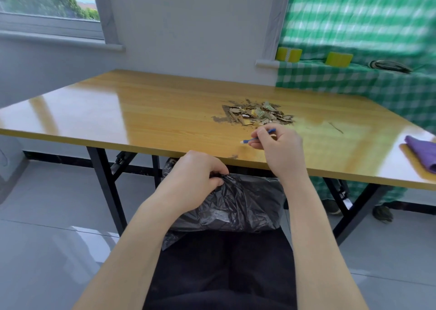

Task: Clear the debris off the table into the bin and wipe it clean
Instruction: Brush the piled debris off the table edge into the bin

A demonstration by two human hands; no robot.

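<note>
1. View: single, head-worn, wide-angle.
2. Station: at the near long edge of the worktop, above the person's lap.
3. Facing: forward and down; wall and window at top, floor below.
4. Nearness: close; left hand and right hand lie mid-frame, forearms entering from the bottom edge.
5. Rendering: right side blurred.

A person's bare left forearm and right forearm, uncovered down to the frame's lower edge, end in a bare left grip and right grip. Plain black clothing, softly creased, covers the lap.
</note>
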